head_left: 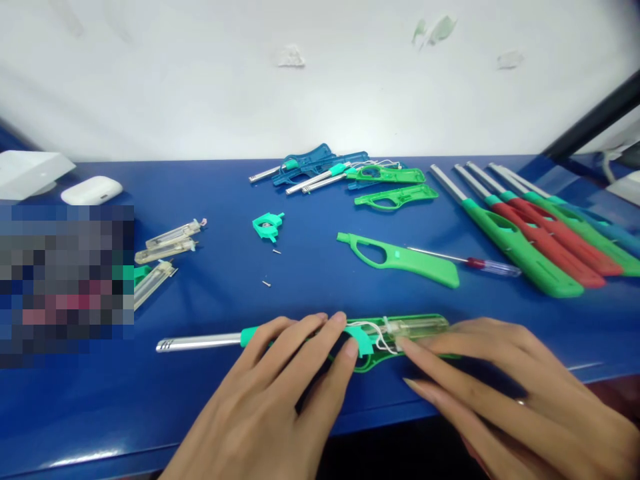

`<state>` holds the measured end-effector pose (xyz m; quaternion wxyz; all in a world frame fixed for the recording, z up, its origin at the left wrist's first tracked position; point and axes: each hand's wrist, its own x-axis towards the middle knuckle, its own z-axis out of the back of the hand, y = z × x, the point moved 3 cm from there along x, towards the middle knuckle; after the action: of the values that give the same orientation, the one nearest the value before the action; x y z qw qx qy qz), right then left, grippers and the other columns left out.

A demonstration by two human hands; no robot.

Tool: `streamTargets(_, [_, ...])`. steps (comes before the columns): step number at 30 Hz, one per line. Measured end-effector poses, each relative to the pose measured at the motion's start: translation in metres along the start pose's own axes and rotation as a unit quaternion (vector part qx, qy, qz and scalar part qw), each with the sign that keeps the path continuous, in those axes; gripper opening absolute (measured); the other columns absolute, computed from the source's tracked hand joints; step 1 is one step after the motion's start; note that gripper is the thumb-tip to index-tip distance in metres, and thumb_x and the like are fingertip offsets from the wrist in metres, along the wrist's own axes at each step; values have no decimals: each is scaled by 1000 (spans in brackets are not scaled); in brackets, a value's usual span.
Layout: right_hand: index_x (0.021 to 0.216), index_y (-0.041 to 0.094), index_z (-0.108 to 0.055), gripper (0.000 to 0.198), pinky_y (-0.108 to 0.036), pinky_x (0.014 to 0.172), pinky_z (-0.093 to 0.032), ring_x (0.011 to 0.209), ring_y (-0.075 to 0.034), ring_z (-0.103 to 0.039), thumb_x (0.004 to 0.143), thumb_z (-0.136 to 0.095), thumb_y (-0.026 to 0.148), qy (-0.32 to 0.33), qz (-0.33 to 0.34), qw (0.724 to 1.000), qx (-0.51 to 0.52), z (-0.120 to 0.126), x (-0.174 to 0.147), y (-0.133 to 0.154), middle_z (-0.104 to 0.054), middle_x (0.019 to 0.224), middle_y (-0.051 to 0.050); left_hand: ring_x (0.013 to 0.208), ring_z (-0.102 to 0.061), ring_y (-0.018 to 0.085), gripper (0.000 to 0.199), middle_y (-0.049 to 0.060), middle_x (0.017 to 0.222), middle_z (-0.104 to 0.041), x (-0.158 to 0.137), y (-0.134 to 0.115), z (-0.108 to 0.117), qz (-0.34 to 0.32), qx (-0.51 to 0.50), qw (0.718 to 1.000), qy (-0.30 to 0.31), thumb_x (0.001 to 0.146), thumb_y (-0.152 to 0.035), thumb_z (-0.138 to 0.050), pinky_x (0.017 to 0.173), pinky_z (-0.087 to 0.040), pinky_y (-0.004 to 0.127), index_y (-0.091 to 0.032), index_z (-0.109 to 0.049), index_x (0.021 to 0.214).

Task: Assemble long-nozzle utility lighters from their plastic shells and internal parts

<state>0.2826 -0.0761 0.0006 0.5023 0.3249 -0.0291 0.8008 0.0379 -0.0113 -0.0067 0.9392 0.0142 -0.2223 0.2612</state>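
A half-open gas lighter [373, 363] lies across the front of the table, its long metal tube [200, 342] pointing left. Inside its green half shell are a teal trigger [361, 339], a white wire [383, 339] and a clear fuel tank [420, 326]. My left hand [280, 380] wraps over the shell's left part, fingertips by the trigger, holding it down. Fingers of my right hand [500, 380] press on the tank at the shell's right end; the thumb hangs just below, apart from it. Behind lies a loose green half shell [430, 265].
A screwdriver [493, 267] lies beside several assembled lighters [520, 247] at right. Lighter halves and tubes [320, 177] are heaped at the back. Left are clear fuel tanks [173, 235], a teal part [269, 225], small pins [267, 283] and a white case [93, 191].
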Motion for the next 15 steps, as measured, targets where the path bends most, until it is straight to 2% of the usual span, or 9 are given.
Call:
streamTargets(4, [138,27,-73,50,-44,95,-57,113,-25,-67,95,-66,4,14,-9,1000,16,0,-3,3,-77,118,-3,138,-60,24,55,7,150,-68,5,0,4,2,0,1000,-17,115,-20,-18,122,-36,43,-17,-68,137])
streamTargets(9, [138,26,-74,50,-43,93,-58,115,-24,-67,95,-65,2,17,-15,999,25,0,-3,3,-74,120,-5,121,-73,24,36,7,140,-75,15,1,13,-8,-15,1000,9,108,-14,-43,105,-57,40,-20,-74,126])
streamTargets(12, [137,27,-75,48,-42,90,-59,112,-25,-70,96,-63,4,12,-13,1000,16,-1,-2,2,-76,117,-6,122,-74,23,32,6,138,-76,16,2,17,-12,-11,1000,-1,106,-13,-49,105,-59,38,-21,-76,121])
streamTargets(15, [133,27,-77,44,-41,88,-60,109,-24,-71,98,-62,6,2,-7,1000,4,-2,-1,3,-76,116,-6,123,-73,23,36,6,139,-76,13,2,17,-22,-1,1000,-12,106,-11,-47,106,-59,36,-21,-73,130])
